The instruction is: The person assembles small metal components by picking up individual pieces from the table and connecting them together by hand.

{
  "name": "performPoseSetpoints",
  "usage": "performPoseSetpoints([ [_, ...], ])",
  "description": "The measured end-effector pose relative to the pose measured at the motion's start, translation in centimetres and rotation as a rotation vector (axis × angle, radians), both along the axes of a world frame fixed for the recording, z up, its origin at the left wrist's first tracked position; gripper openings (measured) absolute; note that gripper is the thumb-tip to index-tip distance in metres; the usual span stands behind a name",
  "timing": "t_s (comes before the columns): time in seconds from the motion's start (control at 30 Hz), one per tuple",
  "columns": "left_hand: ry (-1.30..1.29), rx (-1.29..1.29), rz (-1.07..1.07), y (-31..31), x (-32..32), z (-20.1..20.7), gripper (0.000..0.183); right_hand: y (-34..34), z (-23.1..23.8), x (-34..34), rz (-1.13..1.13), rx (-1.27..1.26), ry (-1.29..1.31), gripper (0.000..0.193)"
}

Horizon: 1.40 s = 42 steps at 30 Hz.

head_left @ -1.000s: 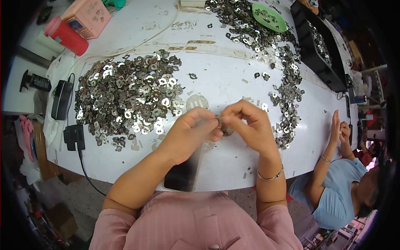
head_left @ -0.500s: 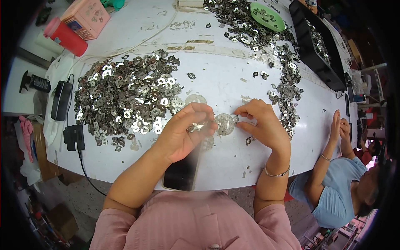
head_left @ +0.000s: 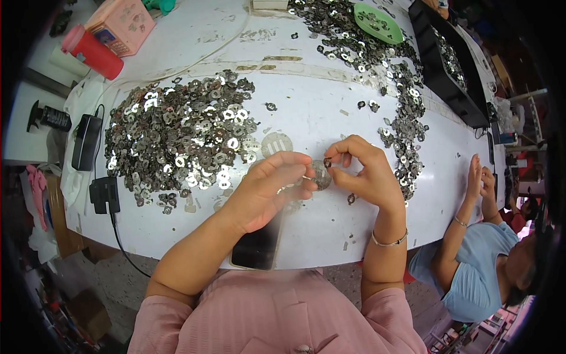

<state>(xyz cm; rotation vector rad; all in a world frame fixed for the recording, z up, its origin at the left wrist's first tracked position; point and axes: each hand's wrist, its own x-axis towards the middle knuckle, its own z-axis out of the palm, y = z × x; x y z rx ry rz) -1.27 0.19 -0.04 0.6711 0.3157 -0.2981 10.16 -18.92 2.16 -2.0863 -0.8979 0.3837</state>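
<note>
In my right hand (head_left: 367, 176), thumb and forefinger pinch a small dark metal ring piece (head_left: 327, 163). My left hand (head_left: 271, 192) is curled just to its left, its fingertips a little apart from the right ones. Bright small metal pieces (head_left: 308, 177) glint at the left fingers; blur hides their exact shape. Beneath the hands, a round greyish patch (head_left: 321, 177) shows on the white table (head_left: 330, 236). A large heap of flat ring-shaped metal pieces (head_left: 183, 130) lies to the left of my left hand.
A dark phone (head_left: 256, 246) lies below my left wrist. More metal pieces (head_left: 407, 130) stretch along the right, near a black bin (head_left: 445, 71) and a green plate (head_left: 377, 23). A red cup (head_left: 93, 52) and pink box (head_left: 121, 26) stand far left. A co-worker (head_left: 471, 259) sits at right.
My right hand has moved slightly left and its pinched piece now shows more clearly. My left hand has shifted a little right, bringing the fingertips closer together.
</note>
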Motion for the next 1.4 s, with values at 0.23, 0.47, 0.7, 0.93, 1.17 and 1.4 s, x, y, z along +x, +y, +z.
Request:
performPoseSetpoints([
  [0.23, -0.021, -0.095, -0.033, -0.5, -0.1, -0.2, 0.014, 1.6, 0.2, -1.6, 0.154, 0.323, 0.129, 0.029],
  [0.47, -0.028, -0.192, -0.018, -0.4, -0.1, -0.4, 0.010, 2.0, 0.5, -1.9, 0.136, 0.345, 0.106, 0.028],
  [0.7, -0.049, -0.161, 0.007, 0.1, -0.2, 0.2, 0.016, 1.9, -0.3, -1.8, 0.134, 0.379, 0.100, 0.034],
  [0.93, -0.028, -0.062, 0.001, 0.4, -0.1, 0.9, 0.025, 2.0, -1.0, -1.7, 0.116, 0.441, 0.068, 0.028],
  [1.17, -0.030, 0.002, -0.040, 0.3, 0.1, 1.1, 0.028, 1.7, -1.4, -1.4, 0.209, 0.469, 0.083, 0.030],
  [1.4, -0.075, 0.122, 0.025, 0.3, -0.4, 0.0, 0.022, 1.2, 0.3, -0.6, -0.029, 0.542, 0.119, 0.030],
])
